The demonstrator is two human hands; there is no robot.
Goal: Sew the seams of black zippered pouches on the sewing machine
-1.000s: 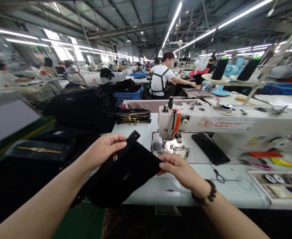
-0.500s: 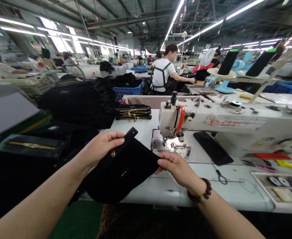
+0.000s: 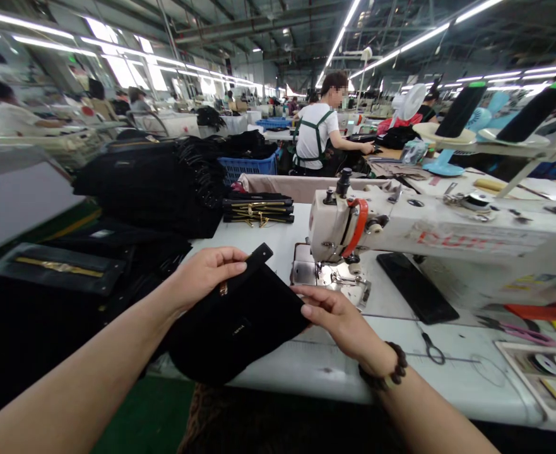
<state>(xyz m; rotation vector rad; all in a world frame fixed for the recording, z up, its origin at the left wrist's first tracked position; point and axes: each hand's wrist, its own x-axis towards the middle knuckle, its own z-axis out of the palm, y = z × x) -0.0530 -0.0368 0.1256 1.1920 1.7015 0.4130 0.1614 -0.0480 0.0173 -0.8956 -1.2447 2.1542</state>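
Both hands hold a black fabric piece (image 3: 240, 321) with a small label, a strip along its top edge and a bit of gold zipper. My left hand (image 3: 216, 274) pinches it by the upper strip, thumb on top. At the right edge, my right hand (image 3: 332, 315) grips the fabric between thumb and fingers; a dark bead bracelet circles that wrist. The fabric hangs in front of the sewing machine (image 3: 334, 227), left of its needle plate (image 3: 306, 268). Part of the fabric's lower left side is behind my left forearm.
Zipper strips with gold pulls (image 3: 259, 209) lie stacked behind the fabric. Piles of black pieces (image 3: 140, 183) fill the left side. On the table are a phone (image 3: 417, 287), a small ring-handled tool (image 3: 433, 350) and a bobbin tray (image 3: 543, 378). A co-worker (image 3: 318, 126) sits beyond.
The camera view has turned slightly left, so the scene sits further right. The fabric stays in both hands, and my right hand's fingers have shifted a little along its edge.
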